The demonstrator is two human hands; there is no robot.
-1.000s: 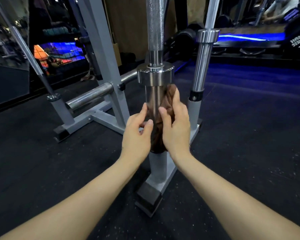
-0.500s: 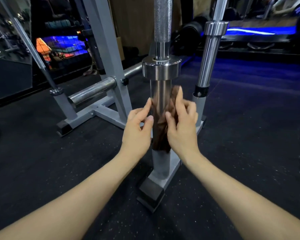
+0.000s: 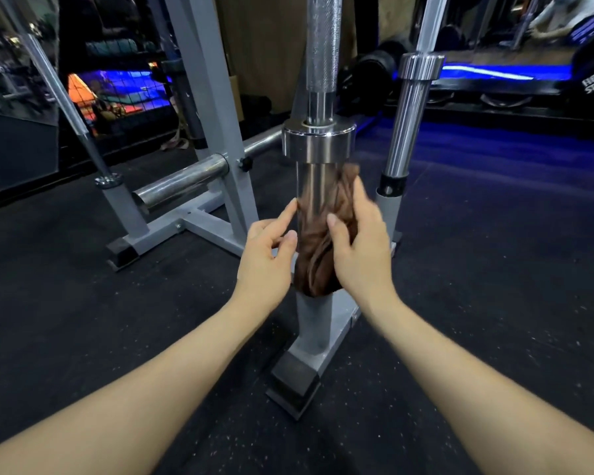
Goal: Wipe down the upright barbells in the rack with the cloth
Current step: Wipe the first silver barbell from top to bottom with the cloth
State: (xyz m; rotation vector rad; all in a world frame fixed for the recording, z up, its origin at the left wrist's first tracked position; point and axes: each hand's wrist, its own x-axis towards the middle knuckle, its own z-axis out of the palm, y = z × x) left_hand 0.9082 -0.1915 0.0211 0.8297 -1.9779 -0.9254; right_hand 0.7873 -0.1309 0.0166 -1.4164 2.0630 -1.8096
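Your two bare forearms reach forward from the bottom of the view over a dark speckled rubber floor [image 3: 477,269]. Your right hand [image 3: 359,250] has its grip wrapped around a bunched brown cloth [image 3: 318,258], thumb and fingers pressing it against the lower chrome sleeve of an upright barbell [image 3: 318,80]. Your left hand [image 3: 266,260] sits just beside the sleeve on the other side, grip released, fingers loosely extended with the tips at the metal. The barbell stands in a grey tube of the rack [image 3: 314,327], whose black-capped foot rests on the floor. Behind to the right, a second upright barbell [image 3: 407,128] stands in its own tube; a third barbell [image 3: 66,101] leans at far left
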